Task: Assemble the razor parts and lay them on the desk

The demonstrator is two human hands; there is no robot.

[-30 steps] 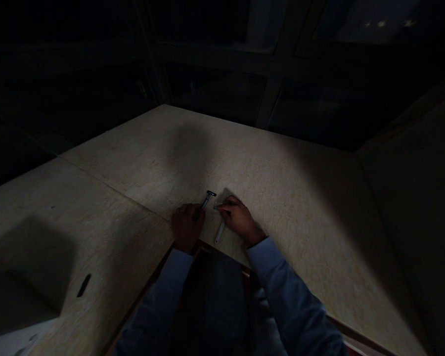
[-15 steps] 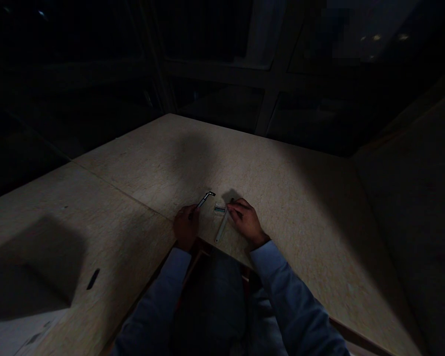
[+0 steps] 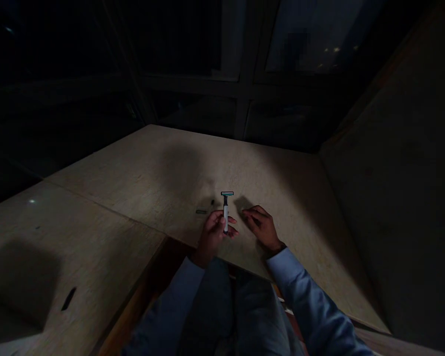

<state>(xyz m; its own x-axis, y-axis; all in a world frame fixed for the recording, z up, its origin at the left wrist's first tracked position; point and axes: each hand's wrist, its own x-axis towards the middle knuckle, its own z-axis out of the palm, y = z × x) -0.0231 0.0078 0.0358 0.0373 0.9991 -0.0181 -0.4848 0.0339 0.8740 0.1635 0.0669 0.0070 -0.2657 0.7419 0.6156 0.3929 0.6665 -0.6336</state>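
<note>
My left hand [image 3: 212, 231] grips a razor [image 3: 226, 212] by its pale handle, with the head upright and turned to face me. A little to the right, my right hand [image 3: 262, 227] hovers above the tabletop, its thumb and fingertips pinched together. Whatever small thing may be in that pinch is too dim to make out. Behind my left hand lies a small razor cartridge [image 3: 200, 211] on the table. Near it shows the dark tip of a second handle [image 3: 212, 202]; the hand hides most of it.
The pale tabletop [image 3: 296, 198] has a seam at left and ends at dark window panes. A dark slim object [image 3: 68, 299] lies at lower left, close to a box-like shape [image 3: 11, 314] in shadow. A wall stands at right.
My left hand has raised the razor and turned its head towards me, moving right. My right hand has left the handle on the table and shifted right. The view has turned somewhat.
</note>
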